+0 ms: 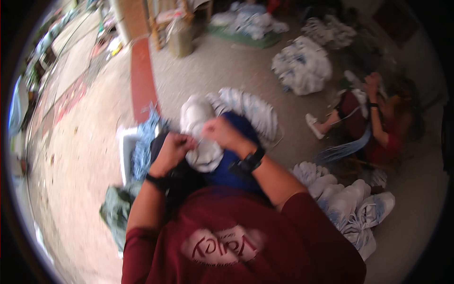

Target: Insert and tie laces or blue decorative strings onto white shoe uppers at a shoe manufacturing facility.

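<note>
Propping the white shoe on the lap likely steadies it for left hand and right hand; neither grip's closure shows clearly.

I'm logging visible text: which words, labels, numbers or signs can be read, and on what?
Maroon shirt: large dark lettering on a pale patch, upside down; wording withheld, smaller print too blurred.
White shoe between the hands: any marks too blurred to read.

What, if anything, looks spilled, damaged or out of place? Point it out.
Nothing looks plainly spilled or damaged, though blur hides detail. The heap of white shoes at lower right looks untidy: shoes point different ways, unlike the neat curved row of white pieces near the centre.
</note>
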`<state>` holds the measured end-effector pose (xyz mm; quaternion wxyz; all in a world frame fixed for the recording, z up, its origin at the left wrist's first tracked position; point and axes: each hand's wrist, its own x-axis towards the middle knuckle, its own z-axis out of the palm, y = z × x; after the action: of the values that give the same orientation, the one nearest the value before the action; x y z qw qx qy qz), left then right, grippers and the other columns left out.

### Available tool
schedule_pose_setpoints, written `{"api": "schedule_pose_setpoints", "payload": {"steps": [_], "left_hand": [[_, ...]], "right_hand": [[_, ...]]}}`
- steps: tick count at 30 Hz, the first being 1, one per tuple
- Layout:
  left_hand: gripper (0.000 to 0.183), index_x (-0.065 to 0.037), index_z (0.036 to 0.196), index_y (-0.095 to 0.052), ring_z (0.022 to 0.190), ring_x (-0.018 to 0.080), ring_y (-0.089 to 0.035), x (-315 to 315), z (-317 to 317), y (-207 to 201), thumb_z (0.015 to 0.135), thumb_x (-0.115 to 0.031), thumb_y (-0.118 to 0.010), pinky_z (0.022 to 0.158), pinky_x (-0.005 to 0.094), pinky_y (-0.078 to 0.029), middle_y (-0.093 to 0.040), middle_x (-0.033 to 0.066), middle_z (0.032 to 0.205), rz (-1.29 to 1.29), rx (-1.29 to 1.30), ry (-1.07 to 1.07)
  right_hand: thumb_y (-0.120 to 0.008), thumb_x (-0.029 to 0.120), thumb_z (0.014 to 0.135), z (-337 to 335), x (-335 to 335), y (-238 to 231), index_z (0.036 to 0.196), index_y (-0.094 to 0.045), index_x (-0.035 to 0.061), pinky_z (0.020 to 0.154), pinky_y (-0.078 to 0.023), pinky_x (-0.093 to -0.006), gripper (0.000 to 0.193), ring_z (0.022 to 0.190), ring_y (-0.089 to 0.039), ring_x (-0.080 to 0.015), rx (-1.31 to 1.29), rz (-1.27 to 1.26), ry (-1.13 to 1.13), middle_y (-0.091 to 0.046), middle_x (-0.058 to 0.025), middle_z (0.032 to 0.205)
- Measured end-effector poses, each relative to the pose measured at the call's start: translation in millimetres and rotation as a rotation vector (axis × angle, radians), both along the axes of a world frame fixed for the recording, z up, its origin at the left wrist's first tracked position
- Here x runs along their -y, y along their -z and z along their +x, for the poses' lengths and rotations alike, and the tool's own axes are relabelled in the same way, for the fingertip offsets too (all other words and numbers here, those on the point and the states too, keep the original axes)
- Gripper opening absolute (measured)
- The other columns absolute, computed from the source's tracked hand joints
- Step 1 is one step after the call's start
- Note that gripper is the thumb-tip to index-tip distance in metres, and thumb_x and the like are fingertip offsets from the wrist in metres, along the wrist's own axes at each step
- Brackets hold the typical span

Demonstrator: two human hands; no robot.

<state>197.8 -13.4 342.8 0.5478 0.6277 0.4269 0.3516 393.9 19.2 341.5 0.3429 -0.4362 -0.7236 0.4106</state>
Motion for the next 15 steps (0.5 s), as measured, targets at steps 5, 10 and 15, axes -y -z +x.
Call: {"api": "schedule_pose_setpoints", "payload": {"steps": [5, 10, 15], "left_hand": [[0.013, -0.002, 0.069, -0.059, 0.06, 0.0022, -0.045, -19.5, -0.2, 14.1, 0.08, -0.007, -0.064, 0.054, 0.0197, -0.038, -0.054, -0.0059, 0.065, -0.076, -0.069, -0.238], [0.013, -0.002, 0.069, -0.061, 0.058, 0.0019, -0.044, -25.5, -0.2, 37.0, 0.079, -0.008, -0.065, 0.052, 0.0193, -0.036, -0.054, -0.0054, 0.063, -0.078, -0.066, -0.278], [0.012, 0.001, 0.073, -0.063, 0.06, 0.0035, -0.048, -31.7, 5.0, 43.5, 0.079, -0.009, -0.064, 0.054, 0.0205, -0.04, -0.059, -0.0011, 0.064, 0.031, -0.092, -0.311]], "right_hand": [[-0.063, 0.006, 0.07, 9.9, -20.8, 25.1, 0.066, -0.06, -0.0002, 0.052, -0.042, -0.024, 0.008, 0.058, -0.05, -0.0058, -0.146, -0.124, 0.186, -0.058, -0.0028, 0.06], [-0.066, 0.006, 0.07, 0.5, -23.9, 32.3, 0.065, -0.058, 0.0021, 0.052, -0.039, -0.0232, 0.01, 0.058, -0.047, -0.0064, -0.1, -0.233, 0.193, -0.055, 0.0002, 0.061], [-0.068, 0.007, 0.07, -1.9, -33.5, 36.3, 0.066, -0.058, 0.003, 0.053, -0.038, -0.023, 0.012, 0.06, -0.047, -0.007, -0.076, -0.352, 0.176, -0.054, 0.0014, 0.064]]}}
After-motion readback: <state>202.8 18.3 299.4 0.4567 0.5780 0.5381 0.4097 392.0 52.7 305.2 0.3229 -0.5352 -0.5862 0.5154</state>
